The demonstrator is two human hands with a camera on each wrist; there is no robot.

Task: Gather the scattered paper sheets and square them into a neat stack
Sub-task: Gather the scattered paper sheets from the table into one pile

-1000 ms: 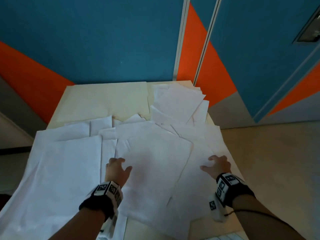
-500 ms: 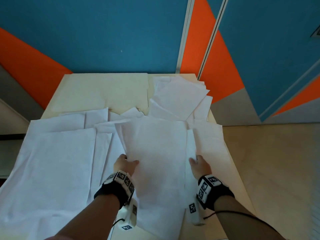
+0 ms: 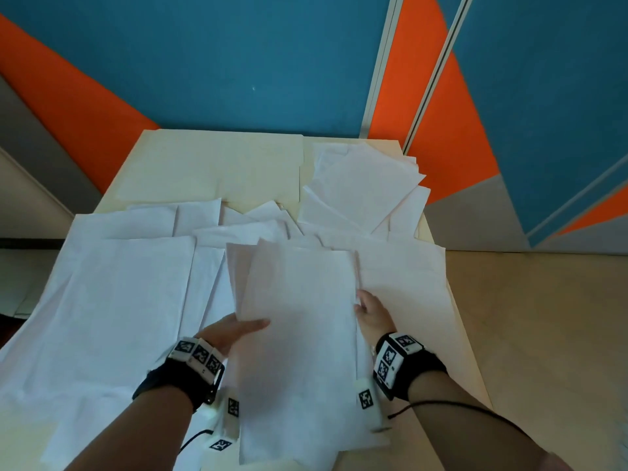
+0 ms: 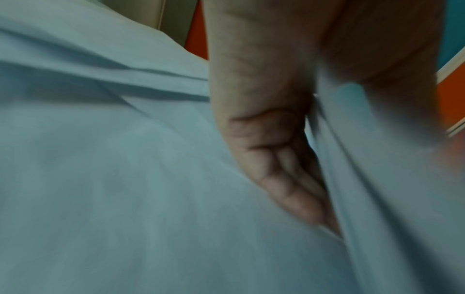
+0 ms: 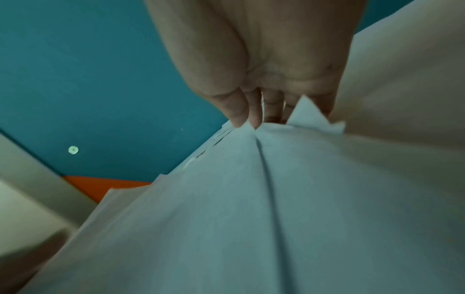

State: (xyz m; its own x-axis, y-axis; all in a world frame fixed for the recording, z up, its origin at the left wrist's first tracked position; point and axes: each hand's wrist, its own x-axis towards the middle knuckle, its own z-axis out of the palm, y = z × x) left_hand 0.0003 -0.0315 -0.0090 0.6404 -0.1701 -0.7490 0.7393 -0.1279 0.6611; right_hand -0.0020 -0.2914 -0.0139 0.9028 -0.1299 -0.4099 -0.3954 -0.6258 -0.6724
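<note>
A bundle of white paper sheets (image 3: 299,334) is held between my hands above the middle of the table, its near end over the front edge. My left hand (image 3: 234,329) pinches its left edge, thumb on top and fingers (image 4: 276,169) underneath the sheets (image 4: 377,179). My right hand (image 3: 372,312) lies against the bundle's right edge; its fingers (image 5: 271,103) look straight, tips hidden behind the paper (image 5: 251,199). More loose sheets lie at the left (image 3: 119,300), under the right hand (image 3: 407,277) and in a far-right pile (image 3: 360,185).
The cream table (image 3: 210,164) stands against a blue and orange wall (image 3: 238,62). Its right edge drops to a beige floor (image 3: 526,334). Sheets at the left overhang the table's side.
Both hands slid inward from wide apart, drawing the middle sheets together into one bundle. The left thumb now lies on top of it and the bundle has come toward me.
</note>
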